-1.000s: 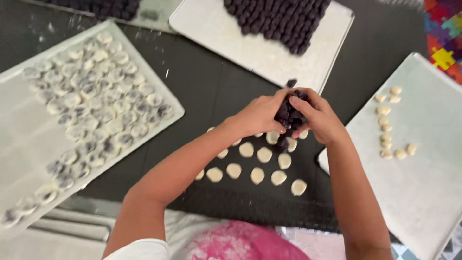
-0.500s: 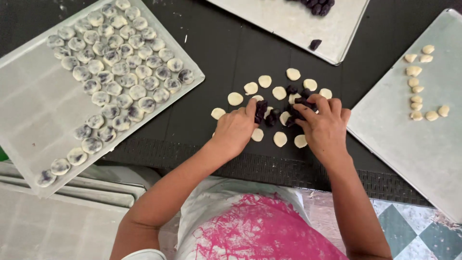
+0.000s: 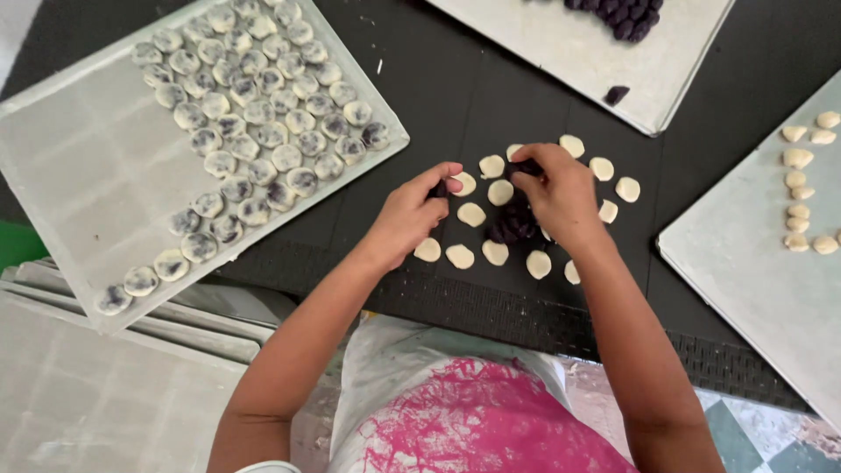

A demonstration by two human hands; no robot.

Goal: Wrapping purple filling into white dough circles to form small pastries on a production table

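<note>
While your left hand (image 3: pixel 405 215) pinches a small dark purple ball (image 3: pixel 438 187) in a narrow grip at the left edge of the pale dough discs (image 3: pixel 471 214), your right hand (image 3: pixel 561 194) closes its grip on another purple ball (image 3: pixel 526 166) at the far side of the discs. A little heap of purple balls (image 3: pixel 512 228) sits among the discs, just under your right palm. Left of the discs lies the tray of filled pieces (image 3: pixel 70 175); right of them, a tray (image 3: pixel 745 280) bears a few pale pieces (image 3: pixel 799 184). All rest on the dark table (image 3: pixel 455 88).
</note>
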